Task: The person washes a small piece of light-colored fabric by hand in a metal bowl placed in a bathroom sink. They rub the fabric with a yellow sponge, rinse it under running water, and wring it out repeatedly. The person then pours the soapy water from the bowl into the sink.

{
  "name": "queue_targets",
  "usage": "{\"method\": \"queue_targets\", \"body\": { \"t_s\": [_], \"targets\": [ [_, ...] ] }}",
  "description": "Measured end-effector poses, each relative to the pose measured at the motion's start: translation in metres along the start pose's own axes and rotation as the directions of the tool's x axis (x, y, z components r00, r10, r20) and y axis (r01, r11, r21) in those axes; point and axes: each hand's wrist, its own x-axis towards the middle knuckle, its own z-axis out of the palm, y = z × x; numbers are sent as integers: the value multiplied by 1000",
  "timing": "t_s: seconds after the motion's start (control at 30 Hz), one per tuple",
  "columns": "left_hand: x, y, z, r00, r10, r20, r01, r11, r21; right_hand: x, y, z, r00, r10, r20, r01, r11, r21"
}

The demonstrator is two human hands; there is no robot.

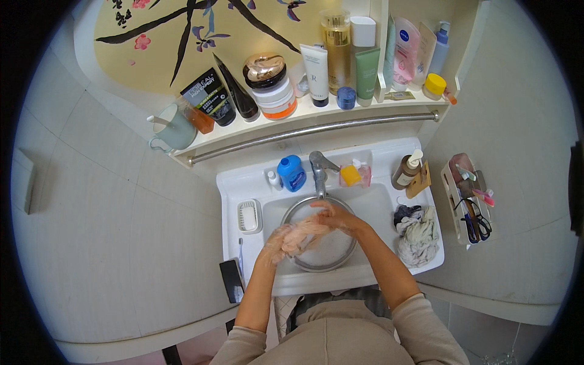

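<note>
My left hand (274,242) is wet and sudsy and grips one end of a light pink, soapy cloth (302,233). At the cloth's upper right end is my right hand (336,216), its thumb and fingers partly spread; the cloth and suds hide whether it pinches the fabric. Both hands are above a round metal basin (325,270) that stands in the white sink (374,205) and holds cloudy water. Just behind the basin rises the metal faucet (319,171).
Wrung clothes (417,244) lie on the sink's right ledge, near a brown pump bottle (406,172). A blue bottle (292,173) stands left of the faucet. On the left ledge are a soap dish (249,216), a toothbrush (241,255) and a phone (232,280). A metal rail (315,131) spans behind.
</note>
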Motion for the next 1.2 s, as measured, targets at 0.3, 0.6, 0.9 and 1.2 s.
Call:
{"method": "queue_targets", "body": {
  "t_s": [0.3, 0.6, 0.9, 1.2],
  "targets": [
    [5, -7, 1, 970, 179, -164, -243, 735, -634, -11, 53, 6, 997, -15, -79, 52, 868, 494],
    [20, -53, -3, 979, 106, -176, -192, 782, -593, 43, 49, 51, 921, -291, -259, 340, 925, 172],
    [38, -20, 7, 931, 197, -306, -330, 813, -479, 10, 31, 84, 717, -502, -484, 131, 779, -613],
    [26, -38, 6, 932, 181, -314, -332, 775, -537, 11, 18, 70, 816, -407, -411, 323, 910, -261]
  ]
}}
